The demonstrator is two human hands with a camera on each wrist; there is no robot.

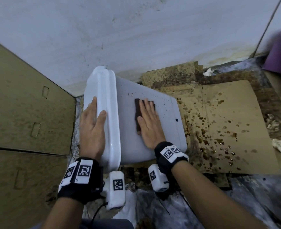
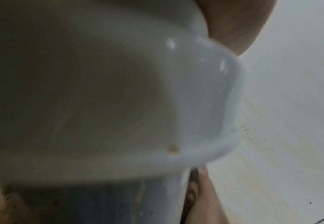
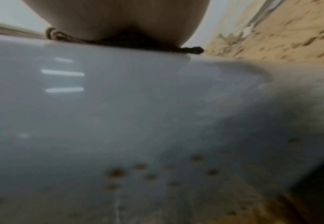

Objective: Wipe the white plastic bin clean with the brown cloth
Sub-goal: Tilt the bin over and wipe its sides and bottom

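Observation:
The white plastic bin [image 1: 128, 138] lies on its side on the floor, its rim [image 1: 107, 104] toward the left. Small brown specks dot its upturned side near the far right edge. A folded brown cloth [image 1: 139, 111] lies flat on that side. My right hand [image 1: 148, 119] presses on the cloth with straight fingers, covering most of it. My left hand [image 1: 93, 126] rests flat against the rim with fingers straight and the thumb over the rim's ridge. The left wrist view shows the blurred rim [image 2: 205, 98] close up. In the right wrist view the bin wall [image 3: 118, 113] fills the frame, the cloth [image 3: 138, 40] under my palm.
Stained cardboard [image 1: 227, 123] with many brown drops lies to the right of the bin. A large cardboard box [image 1: 27, 104] stands at the left. A marked white wall [image 1: 136, 33] is right behind the bin. A purple object [image 1: 280, 53] sits at the far right.

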